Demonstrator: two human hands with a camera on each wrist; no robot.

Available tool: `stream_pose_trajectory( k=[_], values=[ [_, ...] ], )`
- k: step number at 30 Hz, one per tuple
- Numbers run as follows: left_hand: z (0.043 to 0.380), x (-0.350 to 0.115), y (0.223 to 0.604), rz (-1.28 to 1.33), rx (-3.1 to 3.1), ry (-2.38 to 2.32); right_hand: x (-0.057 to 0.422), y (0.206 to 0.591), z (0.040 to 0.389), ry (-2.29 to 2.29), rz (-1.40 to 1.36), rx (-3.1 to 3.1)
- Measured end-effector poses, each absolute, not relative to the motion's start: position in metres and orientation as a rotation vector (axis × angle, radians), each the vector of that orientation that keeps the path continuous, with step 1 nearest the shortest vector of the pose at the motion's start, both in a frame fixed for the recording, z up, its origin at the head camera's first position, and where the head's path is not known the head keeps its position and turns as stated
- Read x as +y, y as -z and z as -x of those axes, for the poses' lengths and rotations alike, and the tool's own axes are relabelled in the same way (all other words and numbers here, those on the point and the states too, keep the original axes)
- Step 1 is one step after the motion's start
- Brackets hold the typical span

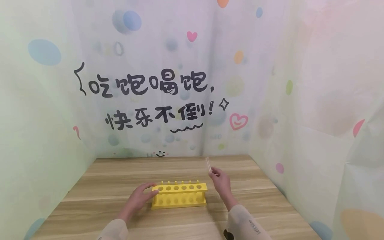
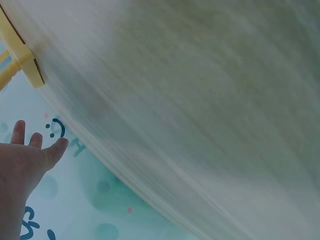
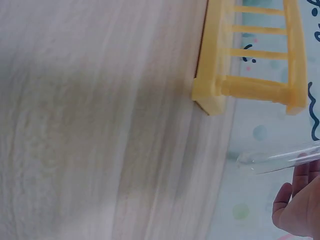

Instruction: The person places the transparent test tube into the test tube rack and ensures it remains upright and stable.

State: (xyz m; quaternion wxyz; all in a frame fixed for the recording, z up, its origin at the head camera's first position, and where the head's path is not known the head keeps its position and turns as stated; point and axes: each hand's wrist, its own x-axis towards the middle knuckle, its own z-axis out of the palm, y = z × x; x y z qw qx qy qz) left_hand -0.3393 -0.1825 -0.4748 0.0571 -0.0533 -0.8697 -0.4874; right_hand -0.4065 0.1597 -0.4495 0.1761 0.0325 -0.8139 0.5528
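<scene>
A yellow test tube rack (image 1: 180, 196) with a row of round holes stands on the wooden table. My left hand (image 1: 139, 198) is at its left end, thumb and fingers spread. In the left wrist view this hand (image 2: 27, 165) shows apart from the rack's end (image 2: 25, 55), with nothing in its fingers. To the right of the rack and above the table, my right hand (image 1: 221, 181) pinches a clear glass test tube (image 1: 208, 164). The right wrist view shows the tube's rounded end (image 3: 250, 162) pointing away from the fingers, below the rack's end (image 3: 215, 97).
Pale sheets printed with coloured dots enclose the table (image 1: 126, 170) at the back and both sides. The back sheet (image 1: 168, 50) bears large black lettering. A row of upright pegs (image 1: 182, 182) runs along the rack's far side.
</scene>
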Motion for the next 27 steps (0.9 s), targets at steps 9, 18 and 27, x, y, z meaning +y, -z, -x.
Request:
stream_pose_trajectory(
  k=[9,18,27],
  values=[
    [0.34,-0.181,0.475,0.133,-2.641,1.489,0.152,0.427,0.402,-1.705,-0.117,-2.083],
    [0.34,-0.182,0.476,0.133,-2.639,1.485,0.132,0.408,0.396,-1.861,-0.173,-1.915],
    [0.341,-0.183,0.478,0.145,-2.628,1.478,0.116,0.403,0.392,-1.911,-0.231,-1.889]
  ],
)
